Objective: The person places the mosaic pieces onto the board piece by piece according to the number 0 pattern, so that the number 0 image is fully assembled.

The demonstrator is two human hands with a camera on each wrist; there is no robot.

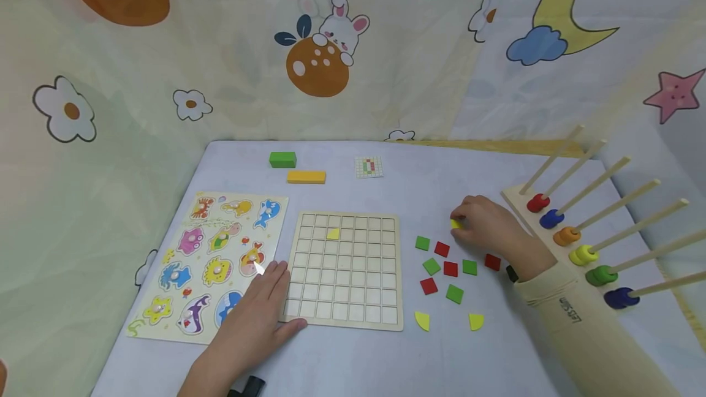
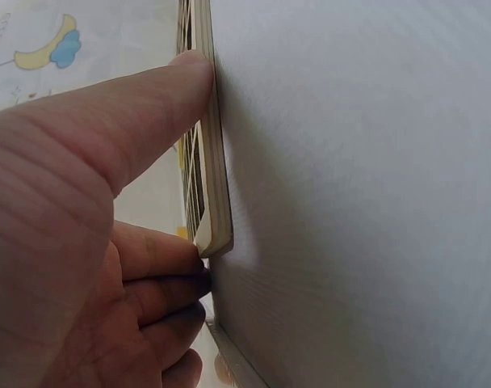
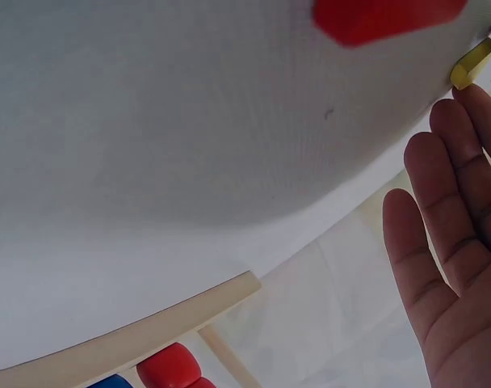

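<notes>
A wooden grid board [image 1: 346,268] lies at the middle of the table, with one yellow quarter-circle tile [image 1: 333,234] in an upper cell. My left hand [image 1: 248,311] rests at its lower left corner, fingers straight along the left side and thumb [image 2: 169,101] against the near edge. To the right of the board, my right hand [image 1: 485,225] pinches a yellow tile [image 3: 472,63] between thumb and index finger, close over the cloth; the fingers partly hide it. Loose green tiles [image 1: 455,294], red tiles [image 1: 428,287] and two yellow quarter-circle tiles [image 1: 421,321] lie nearer me.
An animal peg puzzle [image 1: 215,262] lies left of the board. A rack of upright rods with coloured beads [image 1: 568,236] stands at the right. Along the back are a green block [image 1: 283,160], a yellow block [image 1: 306,177] and a small pattern card [image 1: 369,167].
</notes>
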